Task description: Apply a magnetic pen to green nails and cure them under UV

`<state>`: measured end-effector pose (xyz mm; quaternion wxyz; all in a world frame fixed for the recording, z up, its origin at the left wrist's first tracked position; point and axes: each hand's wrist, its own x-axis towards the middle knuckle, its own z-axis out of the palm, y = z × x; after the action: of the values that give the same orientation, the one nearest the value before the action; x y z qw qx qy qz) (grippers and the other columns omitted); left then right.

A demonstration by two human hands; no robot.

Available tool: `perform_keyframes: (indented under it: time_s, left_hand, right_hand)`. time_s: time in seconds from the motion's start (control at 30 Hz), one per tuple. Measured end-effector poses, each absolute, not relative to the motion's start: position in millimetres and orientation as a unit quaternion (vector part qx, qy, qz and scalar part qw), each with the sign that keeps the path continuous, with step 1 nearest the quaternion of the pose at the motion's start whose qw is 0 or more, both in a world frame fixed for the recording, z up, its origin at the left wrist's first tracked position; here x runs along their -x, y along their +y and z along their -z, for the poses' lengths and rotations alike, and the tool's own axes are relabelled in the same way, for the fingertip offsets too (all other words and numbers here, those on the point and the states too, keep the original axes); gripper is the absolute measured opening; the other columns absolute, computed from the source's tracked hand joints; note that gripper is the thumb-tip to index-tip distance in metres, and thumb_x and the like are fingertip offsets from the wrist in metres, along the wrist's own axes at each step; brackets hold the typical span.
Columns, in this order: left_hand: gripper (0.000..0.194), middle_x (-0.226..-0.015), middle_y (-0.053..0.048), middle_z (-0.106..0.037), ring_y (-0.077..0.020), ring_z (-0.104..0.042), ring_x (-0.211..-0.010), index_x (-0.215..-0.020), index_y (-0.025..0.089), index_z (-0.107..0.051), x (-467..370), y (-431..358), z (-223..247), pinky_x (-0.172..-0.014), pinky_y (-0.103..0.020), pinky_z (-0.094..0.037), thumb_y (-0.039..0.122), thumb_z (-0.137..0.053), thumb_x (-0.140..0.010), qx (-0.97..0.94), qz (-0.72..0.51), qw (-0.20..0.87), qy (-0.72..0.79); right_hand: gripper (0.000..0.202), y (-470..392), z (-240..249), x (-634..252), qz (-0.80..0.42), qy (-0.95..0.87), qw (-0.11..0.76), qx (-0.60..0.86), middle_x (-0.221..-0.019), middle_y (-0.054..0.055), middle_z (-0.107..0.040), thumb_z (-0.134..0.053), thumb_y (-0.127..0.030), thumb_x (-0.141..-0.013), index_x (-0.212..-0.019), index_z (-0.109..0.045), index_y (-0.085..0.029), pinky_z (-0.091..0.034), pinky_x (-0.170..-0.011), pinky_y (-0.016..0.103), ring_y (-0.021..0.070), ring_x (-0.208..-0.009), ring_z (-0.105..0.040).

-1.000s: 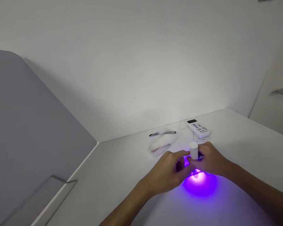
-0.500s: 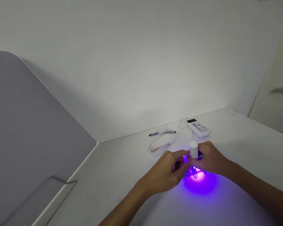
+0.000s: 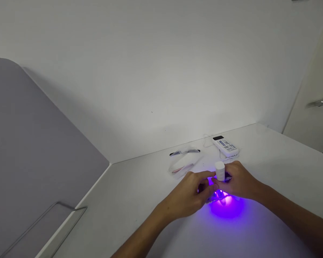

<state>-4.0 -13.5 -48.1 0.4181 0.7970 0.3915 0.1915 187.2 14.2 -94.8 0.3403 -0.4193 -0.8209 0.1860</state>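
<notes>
My right hand (image 3: 238,181) is closed around a small white UV lamp (image 3: 220,171), which stands upright above the table and throws violet light downward. My left hand (image 3: 188,195) meets it from the left, its index fingertip at the lamp's side and its thumb lower down, fingers curled in a pinch. Under the lamp, between the hands, lies a small shiny thing (image 3: 213,197) lit violet. The glare and my fingers hide most of it, so its kind cannot be told.
A white power bank (image 3: 227,146) with a dark display and a thin cable lies behind my hands. To its left are clear plastic wrappers (image 3: 183,165) with a thin pinkish stick inside. A bent metal rod (image 3: 70,234) and a grey panel (image 3: 29,143) stand at the left.
Both hands and the lamp stay nearly in place, shifted very slightly left in view. A little more of the shiny thing under the light shows near my left thumb.
</notes>
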Motion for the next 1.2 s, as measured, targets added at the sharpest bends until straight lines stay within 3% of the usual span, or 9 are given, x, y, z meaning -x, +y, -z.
perform_keyframes:
  time_s: [1.2]
  left_hand:
    - [0.018,-0.060,0.006,-0.049,-0.0099,-0.040,-0.054,-0.082,0.019,-0.057,4.5,-12.5,47.1,-0.052,-0.022,-0.031,0.026,-0.051,-0.096,-0.795,-0.202,0.425,0.383]
  right_hand:
    - [0.027,16.0,98.7,-189.2,-0.185,-0.823,0.356,0.402,-0.046,-0.005,-0.043,-0.056,-0.025,-0.079,-0.055,-0.043,-0.019,-0.028,-0.045,0.022,0.0089,-0.044,-0.040]
